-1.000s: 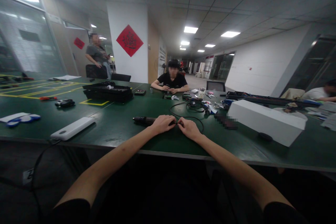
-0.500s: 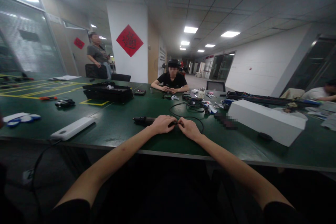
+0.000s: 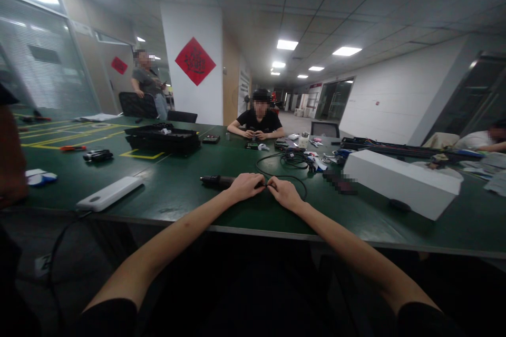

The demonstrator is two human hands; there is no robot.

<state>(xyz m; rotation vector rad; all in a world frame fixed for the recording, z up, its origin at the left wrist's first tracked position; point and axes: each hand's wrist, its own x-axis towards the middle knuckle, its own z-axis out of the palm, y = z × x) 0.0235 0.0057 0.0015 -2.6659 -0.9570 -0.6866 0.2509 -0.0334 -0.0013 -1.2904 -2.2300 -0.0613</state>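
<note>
A dark electric screwdriver (image 3: 216, 182) lies on the green table, its narrow tip pointing left. My left hand (image 3: 247, 186) is closed around its rear end, which the fingers hide. Close beside it, my right hand (image 3: 284, 193) pinches the black cable (image 3: 303, 181) at the back of the screwdriver. The fingertips of both hands nearly meet, and the exact joint between cable and tool is too small to make out. From there the cable loops over the table behind my right hand.
At right stands a long white box (image 3: 399, 181). A white power strip (image 3: 110, 193) lies left, with a black tray (image 3: 162, 138) beyond it. Cables and small parts (image 3: 296, 157) clutter the table behind my hands. A person (image 3: 259, 121) sits opposite; another's arm (image 3: 11, 158) is at far left.
My hands have barely moved and keep the same hold. At the far left a person's arm has come into view, partly covering the blue and white item. The standing person's arm has shifted.
</note>
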